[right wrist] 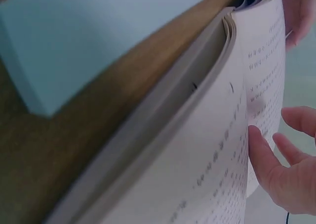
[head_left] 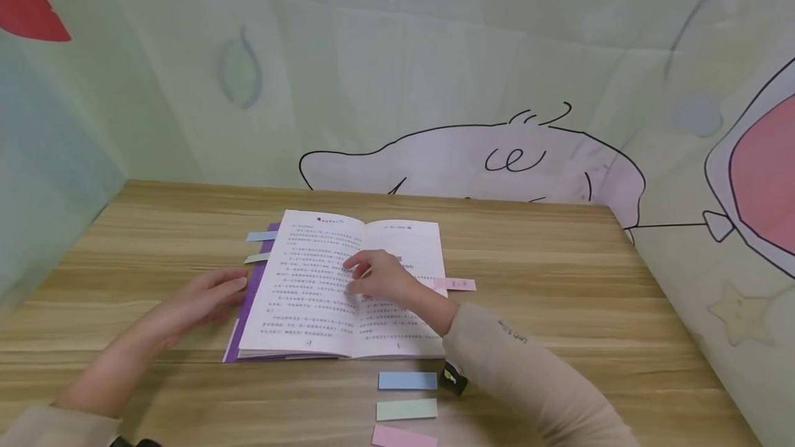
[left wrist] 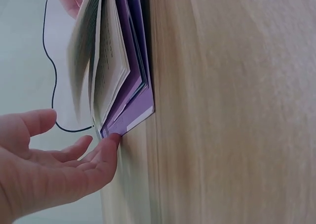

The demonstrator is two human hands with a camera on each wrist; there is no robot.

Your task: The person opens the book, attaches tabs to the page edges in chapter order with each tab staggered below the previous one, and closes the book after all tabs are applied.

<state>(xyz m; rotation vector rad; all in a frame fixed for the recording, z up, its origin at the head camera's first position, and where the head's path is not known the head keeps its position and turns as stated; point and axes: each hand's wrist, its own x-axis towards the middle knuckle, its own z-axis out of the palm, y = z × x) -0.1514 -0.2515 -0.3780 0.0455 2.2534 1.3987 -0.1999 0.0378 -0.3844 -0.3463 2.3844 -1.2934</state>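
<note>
An open book point(head_left: 304, 295) with a purple cover lies on the wooden table, printed pages facing up. My right hand point(head_left: 386, 278) is over its middle fold, fingers loosely bent, with a fingertip at the page point(right wrist: 217, 150) in the right wrist view. At the book's left edge is my left hand point(head_left: 199, 301), its relaxed fingertips touching the purple cover point(left wrist: 138, 110) in the left wrist view. A pink sticky tab point(head_left: 461, 284) with handwriting juts from the right page. Blue point(head_left: 261, 235) and green point(head_left: 257, 259) tabs stick out on the left.
In front of the book, a blue sticky-note pad point(head_left: 407, 381), a green pad point(head_left: 406, 410) and a pink pad point(head_left: 404, 436) form a column. A small black item point(head_left: 452, 378) shows beside the right cuff. Behind the table point(head_left: 546, 254) hangs a cartoon-printed cloth point(head_left: 435, 61).
</note>
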